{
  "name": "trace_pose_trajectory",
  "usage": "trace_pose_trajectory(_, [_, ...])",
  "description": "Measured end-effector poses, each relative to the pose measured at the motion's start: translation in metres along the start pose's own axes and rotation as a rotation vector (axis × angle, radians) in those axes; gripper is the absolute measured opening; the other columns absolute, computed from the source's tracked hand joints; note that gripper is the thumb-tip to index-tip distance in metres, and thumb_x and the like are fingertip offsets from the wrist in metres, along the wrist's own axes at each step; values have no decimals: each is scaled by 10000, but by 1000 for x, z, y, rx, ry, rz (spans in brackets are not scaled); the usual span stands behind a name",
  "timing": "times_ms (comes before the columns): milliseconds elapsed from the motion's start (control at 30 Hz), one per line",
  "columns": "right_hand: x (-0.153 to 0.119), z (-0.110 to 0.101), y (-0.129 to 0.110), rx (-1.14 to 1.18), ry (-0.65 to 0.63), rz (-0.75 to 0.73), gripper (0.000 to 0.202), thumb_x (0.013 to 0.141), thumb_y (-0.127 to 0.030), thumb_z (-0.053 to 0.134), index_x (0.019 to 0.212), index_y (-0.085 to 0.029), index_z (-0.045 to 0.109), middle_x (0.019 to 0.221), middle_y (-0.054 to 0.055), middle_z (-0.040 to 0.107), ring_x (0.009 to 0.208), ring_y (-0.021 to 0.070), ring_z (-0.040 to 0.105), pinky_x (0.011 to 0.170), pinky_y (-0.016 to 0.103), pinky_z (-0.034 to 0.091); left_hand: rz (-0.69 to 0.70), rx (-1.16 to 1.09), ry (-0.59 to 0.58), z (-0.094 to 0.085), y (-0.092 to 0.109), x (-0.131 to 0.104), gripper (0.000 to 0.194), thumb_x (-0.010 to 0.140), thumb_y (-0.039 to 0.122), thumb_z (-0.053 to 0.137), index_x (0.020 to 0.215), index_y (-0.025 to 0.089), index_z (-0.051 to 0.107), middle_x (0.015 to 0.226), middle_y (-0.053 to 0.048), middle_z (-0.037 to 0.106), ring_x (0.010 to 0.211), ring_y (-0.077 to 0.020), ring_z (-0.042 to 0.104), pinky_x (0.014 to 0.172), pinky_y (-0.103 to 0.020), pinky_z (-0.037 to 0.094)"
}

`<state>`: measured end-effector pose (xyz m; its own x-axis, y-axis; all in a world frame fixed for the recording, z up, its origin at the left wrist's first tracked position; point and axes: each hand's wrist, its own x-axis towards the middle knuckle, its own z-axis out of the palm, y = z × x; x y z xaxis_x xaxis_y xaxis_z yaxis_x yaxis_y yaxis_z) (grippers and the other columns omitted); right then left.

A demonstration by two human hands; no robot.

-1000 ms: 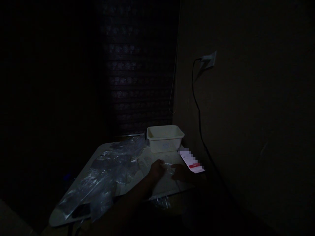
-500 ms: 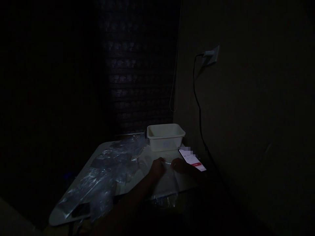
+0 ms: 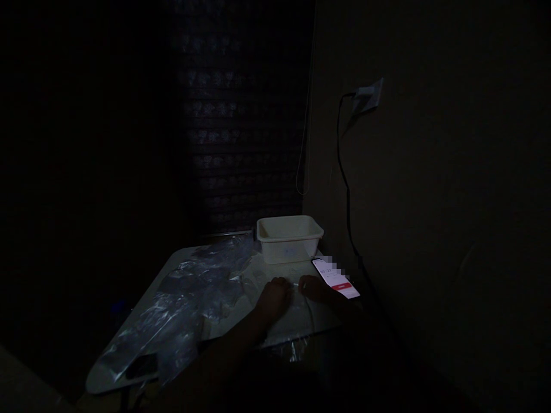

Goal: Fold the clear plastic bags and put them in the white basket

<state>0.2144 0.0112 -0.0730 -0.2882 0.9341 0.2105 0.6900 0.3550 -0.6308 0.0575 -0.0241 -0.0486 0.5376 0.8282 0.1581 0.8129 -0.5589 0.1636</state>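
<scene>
In the dim head view my left hand point(image 3: 275, 295) has its fingers curled at the near part of the white table point(image 3: 241, 327). Just to its right, my right hand point(image 3: 316, 288) is closed in a pinch. A clear plastic bag point(image 3: 297, 349) runs between and below both hands and droops over the table's front edge. A small bright strip shows at its top between my fingers. Darkness hides the fingertips in part. Many flat clear plastic bags point(image 3: 176, 310) are spread over the table's left side.
Behind my hands stands a white plastic tub point(image 3: 284, 250). A lit phone point(image 3: 336, 279) lies right of my right hand. At the left front corner is a dark flat object point(image 3: 142, 366). A black cord point(image 3: 348, 201) hangs from the wall outlet point(image 3: 369, 96).
My left hand has turned over more, its back and knuckles now facing up beside the bright strip. My right hand stays almost where it was, and the tub and phone have not moved.
</scene>
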Motion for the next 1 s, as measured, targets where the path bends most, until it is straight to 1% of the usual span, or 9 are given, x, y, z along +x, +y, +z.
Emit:
trace_pose_trajectory(100, [-2,-4,-2,-111,-28,-13,108,601,-87,445,550,-167,496,615,19,513,617,123,470,611,259,355,73,60,-38,7,3,-9,332,802,267,238,990,141,482,1033,-107,508,954,-198,447,778,-337,344])
trace_pose_trajectory(233, [-3,-5,0,-199,-20,-15,99,640,-125,434,607,-164,519,631,25,522,598,119,467,569,251,354,65,142,-55,12,0,-17,411,799,325,248,1158,151,347,1234,-134,331,1117,-250,289,837,-401,280])
trace_pose_trajectory(367, [-4,-2,12,-73,-13,-65,53,642,-169,465,641,-172,517,634,-6,508,594,99,458,569,237,365,31,170,-81,8,-2,-15,412,790,316,266,1156,148,354,1249,-134,310,1119,-264,279,837,-406,276])
trace_pose_trajectory(467, [-7,-1,20,31,-53,4,132,603,-246,538,720,-193,511,555,-48,454,526,86,428,486,213,347,22,192,-80,5,-2,-11,410,780,296,281,1153,145,356,1242,-128,322,1108,-268,291,828,-413,278])
trace_pose_trajectory(600, [-10,-2,16,35,-66,54,202,556,-223,572,745,-186,511,479,-76,382,463,70,380,440,199,298,11,197,-12,3,-1,-9,410,791,290,245,1152,130,356,1235,-131,334,1091,-257,314,822,-421,273])
trace_pose_trajectory(700, [-11,-4,8,-2,-44,53,179,561,-207,554,733,-179,516,498,-67,403,482,71,393,454,199,300,82,169,8,3,-1,-10,414,810,312,192,1154,145,352,1215,-120,369,1081,-227,338,824,-402,274])
trace_pose_trajectory(800, [-10,-4,5,-50,-35,71,136,589,-213,523,722,-186,513,531,-48,442,516,87,421,477,209,323,188,152,-37,5,-2,-14,428,818,344,156,1158,167,346,1218,-109,371,1103,-209,320,833,-399,262])
trace_pose_trajectory(933, [-6,-1,11,-67,44,14,63,653,-178,440,650,-176,503,661,6,514,642,115,473,603,252,372,219,173,-79,10,-5,-19,462,817,370,138,1202,157,280,1265,-125,291,1150,-219,250,847,-435,226])
trace_pose_trajectory(1000, [-5,0,16,-55,63,14,67,667,-200,438,653,-177,499,664,7,514,655,120,477,611,259,375,222,182,-72,11,-7,-20,469,816,379,138,1207,157,270,1269,-126,282,1153,-224,241,852,-445,214])
